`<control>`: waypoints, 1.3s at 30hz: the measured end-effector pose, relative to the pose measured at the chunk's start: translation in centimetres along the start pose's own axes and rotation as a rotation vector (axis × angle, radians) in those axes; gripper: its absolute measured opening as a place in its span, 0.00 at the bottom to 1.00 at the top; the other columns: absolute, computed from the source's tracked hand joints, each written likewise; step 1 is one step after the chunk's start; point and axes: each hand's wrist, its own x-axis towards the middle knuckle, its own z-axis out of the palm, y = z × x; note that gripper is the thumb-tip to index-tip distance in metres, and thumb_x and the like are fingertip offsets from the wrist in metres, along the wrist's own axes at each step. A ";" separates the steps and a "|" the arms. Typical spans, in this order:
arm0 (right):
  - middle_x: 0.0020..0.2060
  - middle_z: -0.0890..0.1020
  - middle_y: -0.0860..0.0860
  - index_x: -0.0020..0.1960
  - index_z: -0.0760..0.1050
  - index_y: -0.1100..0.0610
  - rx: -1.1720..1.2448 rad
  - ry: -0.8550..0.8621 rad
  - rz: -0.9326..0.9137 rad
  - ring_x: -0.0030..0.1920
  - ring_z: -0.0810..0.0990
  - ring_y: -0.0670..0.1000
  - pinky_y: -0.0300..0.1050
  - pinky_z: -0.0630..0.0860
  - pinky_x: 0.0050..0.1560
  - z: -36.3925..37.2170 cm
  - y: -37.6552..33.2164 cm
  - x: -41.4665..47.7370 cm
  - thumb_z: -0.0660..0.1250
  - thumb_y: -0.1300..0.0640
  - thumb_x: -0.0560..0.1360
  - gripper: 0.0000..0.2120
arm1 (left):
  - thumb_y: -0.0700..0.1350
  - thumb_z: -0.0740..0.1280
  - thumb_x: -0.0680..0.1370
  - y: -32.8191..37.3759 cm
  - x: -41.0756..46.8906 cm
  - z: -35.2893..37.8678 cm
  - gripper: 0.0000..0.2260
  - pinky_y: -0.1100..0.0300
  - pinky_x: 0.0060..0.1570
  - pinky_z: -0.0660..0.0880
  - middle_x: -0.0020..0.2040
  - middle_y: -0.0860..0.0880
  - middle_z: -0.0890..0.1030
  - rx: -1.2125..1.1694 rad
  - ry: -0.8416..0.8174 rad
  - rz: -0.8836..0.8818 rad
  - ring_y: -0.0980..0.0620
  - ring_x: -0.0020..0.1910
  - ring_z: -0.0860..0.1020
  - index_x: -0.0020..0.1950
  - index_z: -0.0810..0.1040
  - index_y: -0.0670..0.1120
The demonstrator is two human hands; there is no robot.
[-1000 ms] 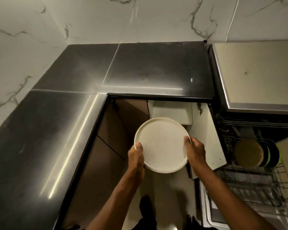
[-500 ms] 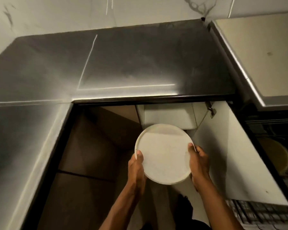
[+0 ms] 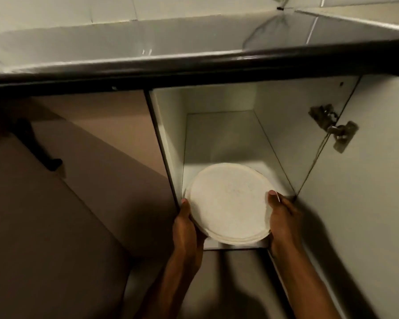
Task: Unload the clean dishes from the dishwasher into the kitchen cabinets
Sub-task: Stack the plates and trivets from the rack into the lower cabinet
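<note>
A round white plate [image 3: 229, 204] is held level at the mouth of an open lower cabinet [image 3: 219, 134], its far half over the cabinet's white floor and its near edge at the front lip; whether it touches the floor cannot be told. The left hand [image 3: 186, 229] grips the plate's left rim, fingers clamped on it with the thumb on top. The right hand [image 3: 283, 217] grips the right rim the same way, thumb on top and the other fingers under the plate.

The cabinet is white inside, with a back wall and 2 side walls lit from the front. Its door [image 3: 364, 203] stands swung open to the right, carried by a metal hinge [image 3: 332, 126] on the right side wall. To the left, brown cabinet fronts [image 3: 78, 180] meet at a corner, and a dark handle [image 3: 36, 146] sticks out there. Above runs the dark rounded edge of the worktop [image 3: 194, 65], its glossy top mirroring the pale tiled wall [image 3: 78, 10] behind it.
</note>
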 end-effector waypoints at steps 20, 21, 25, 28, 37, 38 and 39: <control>0.39 0.84 0.56 0.47 0.81 0.59 -0.070 -0.280 -0.101 0.36 0.82 0.54 0.42 0.78 0.26 -1.8 -0.5 -0.4 0.72 0.59 0.77 0.03 | 0.40 0.61 0.83 -0.6 4.9 -1.5 0.15 0.49 0.45 0.82 0.60 0.43 0.83 -0.084 -0.159 0.282 0.42 0.59 0.82 0.70 0.76 0.44; 0.39 0.85 0.55 0.47 0.81 0.59 -0.045 -0.266 -0.102 0.37 0.82 0.54 0.44 0.80 0.29 -1.8 -0.4 -0.2 0.72 0.59 0.77 0.02 | 0.39 0.61 0.83 -0.7 4.9 -1.4 0.15 0.49 0.44 0.82 0.60 0.44 0.83 -0.082 -0.157 0.283 0.42 0.59 0.82 0.70 0.76 0.44; 0.43 0.83 0.52 0.52 0.80 0.56 0.129 -0.092 -0.133 0.41 0.81 0.53 0.48 0.78 0.42 -1.3 -0.1 0.9 0.71 0.61 0.77 0.05 | 0.36 0.61 0.82 -0.8 4.7 -0.8 0.16 0.51 0.47 0.81 0.59 0.45 0.83 -0.033 -0.118 0.312 0.45 0.57 0.82 0.68 0.76 0.47; 0.44 0.84 0.50 0.48 0.81 0.52 0.206 0.004 -0.229 0.43 0.82 0.52 0.46 0.78 0.45 -0.7 0.1 1.7 0.71 0.61 0.77 0.05 | 0.36 0.63 0.81 -0.2 4.5 -0.3 0.15 0.47 0.57 0.79 0.57 0.47 0.84 0.097 -0.090 0.422 0.47 0.55 0.83 0.64 0.79 0.51; 0.48 0.83 0.51 0.62 0.79 0.56 -0.007 0.250 -0.782 0.46 0.83 0.50 0.37 0.77 0.42 -0.1 -0.5 0.7 0.71 0.58 0.77 0.14 | 0.39 0.64 0.82 3.2 3.8 0.6 0.18 0.68 0.42 0.77 0.55 0.51 0.79 0.714 0.084 1.144 0.52 0.52 0.78 0.71 0.73 0.48; 0.48 0.83 0.51 0.63 0.79 0.57 -0.044 0.257 -0.841 0.47 0.83 0.51 0.38 0.78 0.43 0.2 -0.5 0.6 0.70 0.58 0.78 0.14 | 0.37 0.65 0.80 3.4 3.9 0.6 0.20 0.66 0.41 0.79 0.55 0.50 0.80 0.768 0.063 1.229 0.51 0.51 0.79 0.72 0.73 0.49; 0.49 0.84 0.52 0.64 0.79 0.57 -0.079 0.258 -0.893 0.48 0.83 0.52 0.41 0.79 0.45 0.5 -0.3 0.6 0.69 0.58 0.79 0.14 | 0.34 0.66 0.78 3.5 4.3 0.6 0.23 0.60 0.41 0.82 0.54 0.48 0.81 0.836 0.047 1.300 0.49 0.50 0.81 0.72 0.73 0.50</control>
